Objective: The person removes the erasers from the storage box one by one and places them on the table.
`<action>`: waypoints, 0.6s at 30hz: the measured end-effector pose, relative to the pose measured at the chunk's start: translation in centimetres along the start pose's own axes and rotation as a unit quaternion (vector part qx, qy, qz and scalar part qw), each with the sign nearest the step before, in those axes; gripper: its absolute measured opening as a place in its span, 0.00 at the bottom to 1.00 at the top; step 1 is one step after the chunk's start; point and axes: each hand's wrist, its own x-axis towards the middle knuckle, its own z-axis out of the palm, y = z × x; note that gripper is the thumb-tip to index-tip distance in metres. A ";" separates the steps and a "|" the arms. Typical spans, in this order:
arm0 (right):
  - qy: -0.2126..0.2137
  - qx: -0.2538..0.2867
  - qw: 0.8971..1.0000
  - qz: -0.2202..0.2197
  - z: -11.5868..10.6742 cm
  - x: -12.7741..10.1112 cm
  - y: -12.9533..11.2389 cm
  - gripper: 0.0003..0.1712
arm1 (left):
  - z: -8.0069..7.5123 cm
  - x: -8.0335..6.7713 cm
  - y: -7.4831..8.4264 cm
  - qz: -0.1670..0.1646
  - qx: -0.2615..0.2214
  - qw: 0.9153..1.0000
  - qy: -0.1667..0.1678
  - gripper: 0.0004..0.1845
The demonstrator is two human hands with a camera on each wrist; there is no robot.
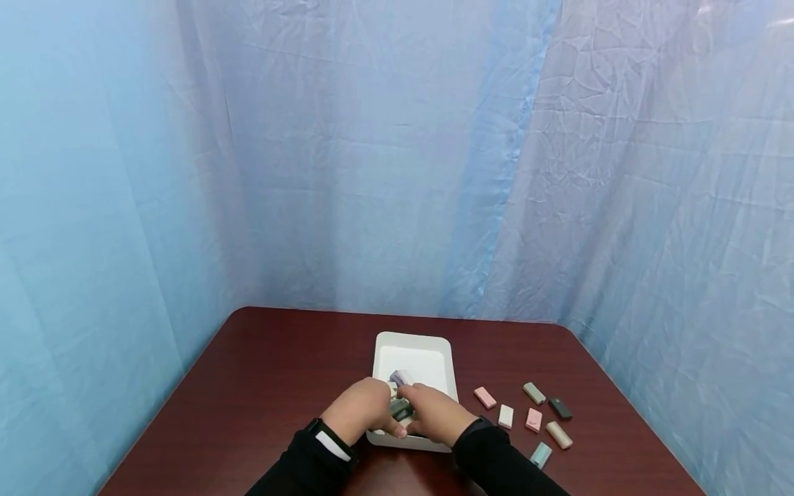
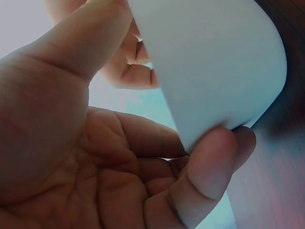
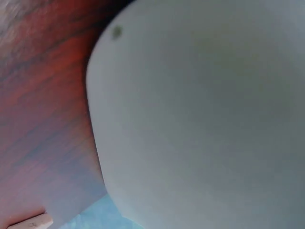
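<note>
A white tray (image 1: 414, 337) stands on the table with several small rectangular blocks (image 1: 401, 408) in its near left part, dark green, cream and lilac among them. My left hand (image 1: 362, 408) reaches in over the near left side, fingers curled about the blocks. From the right, my right hand (image 1: 436, 413) curls round the same blocks, its fingers close to the left ones. The left wrist view shows curled fingers (image 2: 209, 167) by the tray's pale wall (image 2: 214, 62). In the right wrist view the tray's outer side (image 3: 190, 119) hides the fingers.
Right of the tray, loose blocks lie scattered on the dark red table (image 1: 298, 365): a pink block (image 1: 485, 397), a white block (image 1: 505, 416), a dark green block (image 1: 560, 408), a light blue block (image 1: 541, 455) and others. Blue curtains (image 1: 397, 172) hang behind the table.
</note>
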 end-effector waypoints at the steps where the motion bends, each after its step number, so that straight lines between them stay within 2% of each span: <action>1: 0.001 0.004 1.000 0.002 0.0 0.0 0.0 0.26 | 0.0 0.0 0.0 0.002 0.002 1.000 0.003 0.32; 9: 0.026 0.003 1.000 -0.006 -0.6 -1.1 0.2 0.15 | 0.0 0.0 0.1 0.008 0.017 0.999 0.034 0.32; 15: 0.029 0.015 0.999 -0.009 -0.7 -1.8 0.7 0.06 | -0.1 -0.1 0.2 -0.006 0.011 1.000 0.024 0.31; 18: 0.038 0.027 0.999 -0.014 -0.5 -2.0 1.0 0.06 | -0.1 -0.2 0.3 -0.010 0.009 1.000 0.018 0.31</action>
